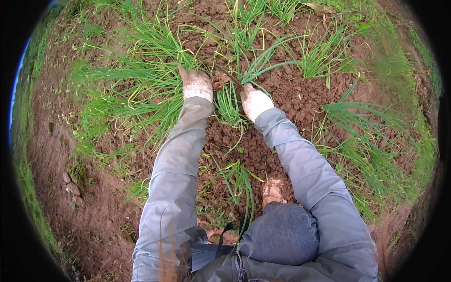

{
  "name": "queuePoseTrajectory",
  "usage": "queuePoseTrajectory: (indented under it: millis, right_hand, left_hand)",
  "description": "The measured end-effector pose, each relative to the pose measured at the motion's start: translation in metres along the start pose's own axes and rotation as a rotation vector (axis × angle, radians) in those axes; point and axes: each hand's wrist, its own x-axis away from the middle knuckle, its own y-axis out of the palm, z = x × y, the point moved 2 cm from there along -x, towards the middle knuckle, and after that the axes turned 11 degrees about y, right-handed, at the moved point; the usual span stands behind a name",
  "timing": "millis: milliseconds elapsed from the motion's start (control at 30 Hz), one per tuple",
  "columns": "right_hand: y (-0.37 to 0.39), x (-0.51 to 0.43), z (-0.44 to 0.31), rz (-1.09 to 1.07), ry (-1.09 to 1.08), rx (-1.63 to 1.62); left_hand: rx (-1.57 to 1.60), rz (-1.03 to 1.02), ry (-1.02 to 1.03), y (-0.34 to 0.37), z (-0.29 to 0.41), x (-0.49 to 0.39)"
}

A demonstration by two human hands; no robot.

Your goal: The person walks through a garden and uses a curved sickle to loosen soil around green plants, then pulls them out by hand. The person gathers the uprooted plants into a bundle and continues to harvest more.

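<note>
My left hand [198, 84] grips a clump of green onion plants [155, 84] near its base, the fingers partly buried among the leaves. Long green leaves spread to the left of that hand, and reddish-brown bulbs or roots [220, 80] show just to its right. In my right hand [254, 100] is a narrow, dark tool [230, 77], blade-like in shape, slanting up and left towards the roots. Its handle is hidden by the fingers. Between my wrists a smaller onion tuft [228, 105] bends over the soil. Both hands are soil-stained.
Loose brown soil [285, 95] lies around the hands. More onion clumps grow at the upper right [320, 58] and right [366, 120]. A small onion plant [241, 179] stands close to my bent knee [282, 234] and muddy foot [273, 190]. Several stones [73, 188] lie left.
</note>
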Motion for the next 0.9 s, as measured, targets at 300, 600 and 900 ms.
queuePoseTrajectory:
  millis: [300,600,900]
  right_hand:
    - [0.0,-0.006,-0.006,0.101,0.148,-0.088]
    - [0.07,-0.062,0.036,0.115,-0.336,0.231]
    - [0.049,0.006,0.027,0.133,-0.661,1.336]
  left_hand:
    - [-0.005,0.229,-0.097,0.043,-0.004,-0.022]
    - [0.509,0.376,-0.066,0.046,-0.011,-0.021]
    - [-0.061,0.188,-0.031,0.037,0.001,0.018]
